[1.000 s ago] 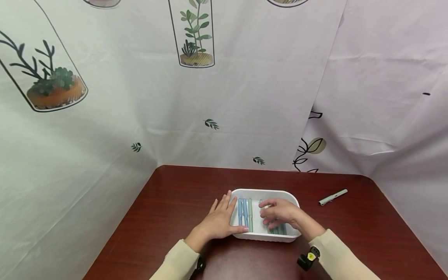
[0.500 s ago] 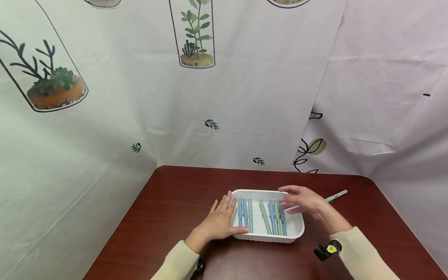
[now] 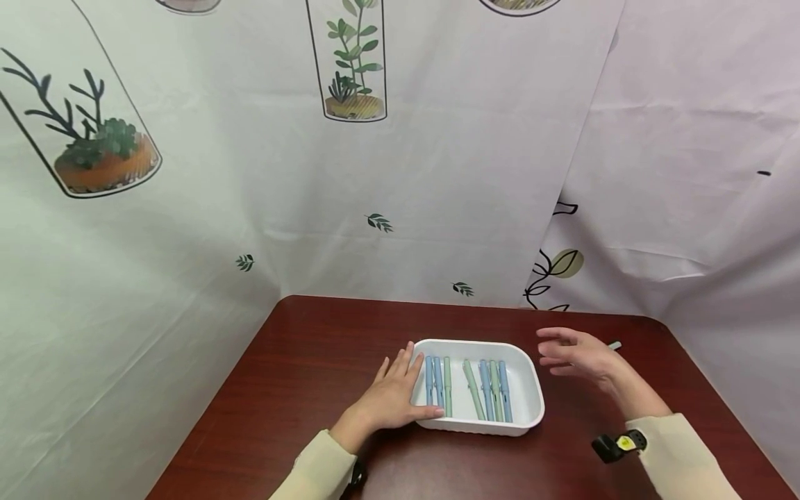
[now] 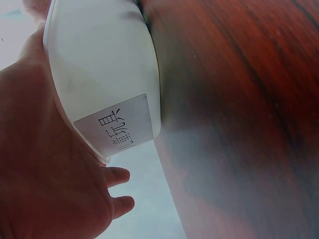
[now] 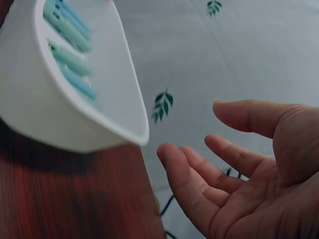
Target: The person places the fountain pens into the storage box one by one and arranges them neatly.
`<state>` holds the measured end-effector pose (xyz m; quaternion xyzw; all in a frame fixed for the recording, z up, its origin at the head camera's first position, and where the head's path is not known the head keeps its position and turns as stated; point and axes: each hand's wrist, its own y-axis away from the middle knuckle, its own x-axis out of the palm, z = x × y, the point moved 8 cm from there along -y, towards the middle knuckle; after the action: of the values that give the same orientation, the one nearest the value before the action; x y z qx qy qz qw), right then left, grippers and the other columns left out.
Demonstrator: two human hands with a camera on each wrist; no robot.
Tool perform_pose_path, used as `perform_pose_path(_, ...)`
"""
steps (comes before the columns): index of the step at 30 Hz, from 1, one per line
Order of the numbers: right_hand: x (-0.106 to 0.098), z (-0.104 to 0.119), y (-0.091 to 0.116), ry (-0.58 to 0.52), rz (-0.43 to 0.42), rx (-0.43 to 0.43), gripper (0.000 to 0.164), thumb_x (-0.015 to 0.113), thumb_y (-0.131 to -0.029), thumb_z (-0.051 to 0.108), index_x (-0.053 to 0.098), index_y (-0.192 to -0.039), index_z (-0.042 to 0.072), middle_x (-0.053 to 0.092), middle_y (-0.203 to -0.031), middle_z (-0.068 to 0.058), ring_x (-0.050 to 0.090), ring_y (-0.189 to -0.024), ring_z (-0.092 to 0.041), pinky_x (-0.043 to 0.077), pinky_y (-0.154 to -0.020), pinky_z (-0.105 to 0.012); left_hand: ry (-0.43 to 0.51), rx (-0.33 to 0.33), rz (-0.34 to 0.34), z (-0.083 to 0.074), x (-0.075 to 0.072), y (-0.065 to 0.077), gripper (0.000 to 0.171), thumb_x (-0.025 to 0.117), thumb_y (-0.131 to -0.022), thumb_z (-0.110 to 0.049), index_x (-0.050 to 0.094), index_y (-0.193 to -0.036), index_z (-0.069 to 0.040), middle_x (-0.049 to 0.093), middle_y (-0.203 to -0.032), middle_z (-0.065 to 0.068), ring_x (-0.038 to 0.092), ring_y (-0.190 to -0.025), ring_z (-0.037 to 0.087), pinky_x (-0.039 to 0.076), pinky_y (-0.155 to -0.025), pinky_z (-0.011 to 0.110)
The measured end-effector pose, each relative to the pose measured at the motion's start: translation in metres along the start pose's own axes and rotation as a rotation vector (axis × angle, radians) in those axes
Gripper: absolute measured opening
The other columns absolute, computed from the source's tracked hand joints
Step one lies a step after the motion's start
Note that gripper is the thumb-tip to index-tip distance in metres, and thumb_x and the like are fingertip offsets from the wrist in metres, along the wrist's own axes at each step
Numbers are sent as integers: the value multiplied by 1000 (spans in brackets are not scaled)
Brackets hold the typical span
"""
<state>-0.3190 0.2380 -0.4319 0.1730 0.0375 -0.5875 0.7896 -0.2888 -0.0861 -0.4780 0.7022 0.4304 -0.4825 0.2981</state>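
Note:
A white tray holds several blue and green pens, split into two groups. On its left side lie two blue pens and a green pen; on its right, a slanted green pen rests beside more pens. My left hand rests on the tray's left end, fingers spread and thumb on the near rim. Off the tray's right end, my right hand hovers with loose fingers and holds nothing. Behind it, a loose green pen on the table is mostly hidden.
The dark red wooden table reaches back to a white curtain printed with plants. A label with printed characters is on the tray's outer wall. A black wrist device sits at my right cuff.
My right hand has moved out of the tray to the right, toward the loose green pen, uncovering the pens on the tray's right side. The left hand has stayed in place.

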Motion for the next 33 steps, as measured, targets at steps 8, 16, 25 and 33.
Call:
perform_pose_path(8, -29, -13, 7, 51, -40, -8, 64, 68, -97, 19, 40, -146, -11, 62, -131, -20, 68, -109, -19, 57, -94, -40, 8, -4, 1, 1, 0, 0, 114, 64, -80, -77, 25, -161, -7, 9, -170, 16, 18, -155, 32, 14, -123, 57)
perform_pose_path(16, -48, -18, 12, 130, -71, -50, 62, 67, -98, 19, 41, -144, -14, 46, -143, -33, 64, -103, -4, 57, -93, -36, 8, -3, 0, 3, 2, -2, 113, 63, -81, -78, 24, -161, -8, 8, -170, 16, 17, -155, 31, 14, -123, 56)
perform_pose_path(25, -63, -27, 16, 257, -133, -81, 58, 67, -98, 17, 44, -141, -14, 45, -140, -35, 67, -96, -10, 58, -89, -32, 9, -3, -1, 3, 2, -2, 114, 63, -80, -78, 25, -161, -8, 8, -170, 16, 17, -155, 31, 14, -123, 56)
perform_pose_path(33, -81, -34, 15, 521, -237, -127, 52, 68, -97, 19, 53, -137, -10, 56, -135, -34, 64, -109, -31, 51, -81, -30, 16, -1, -2, 2, 0, -1, 113, 64, -81, -77, 25, -161, -7, 7, -170, 15, 17, -155, 32, 14, -123, 57)
